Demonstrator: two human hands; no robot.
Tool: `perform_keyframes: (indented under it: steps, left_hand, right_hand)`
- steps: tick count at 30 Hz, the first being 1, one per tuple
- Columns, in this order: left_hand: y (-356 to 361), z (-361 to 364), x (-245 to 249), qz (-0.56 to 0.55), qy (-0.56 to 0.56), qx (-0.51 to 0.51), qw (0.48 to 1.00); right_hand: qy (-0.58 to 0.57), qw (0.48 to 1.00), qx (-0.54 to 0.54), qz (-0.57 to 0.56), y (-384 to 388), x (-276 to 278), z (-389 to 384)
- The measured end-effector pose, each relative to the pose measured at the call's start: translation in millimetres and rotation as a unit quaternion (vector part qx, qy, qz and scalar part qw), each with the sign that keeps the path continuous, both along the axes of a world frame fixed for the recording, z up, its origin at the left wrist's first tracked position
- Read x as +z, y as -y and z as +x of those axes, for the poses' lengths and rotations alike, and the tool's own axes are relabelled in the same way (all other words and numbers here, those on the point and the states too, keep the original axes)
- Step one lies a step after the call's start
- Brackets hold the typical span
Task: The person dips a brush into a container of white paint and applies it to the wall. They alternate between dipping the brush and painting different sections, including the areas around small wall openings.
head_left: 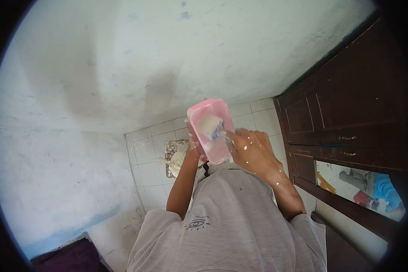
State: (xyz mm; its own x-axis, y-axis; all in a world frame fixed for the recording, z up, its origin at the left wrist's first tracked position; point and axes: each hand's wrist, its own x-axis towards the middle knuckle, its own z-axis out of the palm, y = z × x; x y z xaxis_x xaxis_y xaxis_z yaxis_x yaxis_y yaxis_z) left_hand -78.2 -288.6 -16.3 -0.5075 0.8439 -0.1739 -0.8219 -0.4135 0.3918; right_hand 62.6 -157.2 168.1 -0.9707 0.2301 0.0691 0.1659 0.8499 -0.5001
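Note:
A pink plastic tub (216, 148) with whitish smears inside is tilted in front of my chest. My left hand (194, 141) is closed on its left side, fingers partly hidden behind it. In my right hand (255, 149), spotted with white paint, is a paintbrush (217, 129). Its bristles lie inside the tub and look coated in pale paint. The fingers of this hand are wrapped round the handle, which they mostly hide.
A patchy white wall (204, 50) rises ahead, another (63, 177) on the left. Below, a stained board with pale cloth (176, 163) lies on the tiled floor (150, 177). A dark wooden wardrobe (349, 99) with a mirror (344, 181) stands on the right.

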Motion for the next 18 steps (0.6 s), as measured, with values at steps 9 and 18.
perform_keyframes:
  steps: [9,18]
  left_hand:
    - [-8,-2,6,-0.065,-0.076,0.025,0.995]
    - [-20,7,14,-0.102,-0.095,0.012,0.990]
  right_hand:
    - [0.048,0.995,0.093,-0.004,-11,-28,10]
    - [0.039,0.995,-0.067,-0.056,-7,-21,-12]
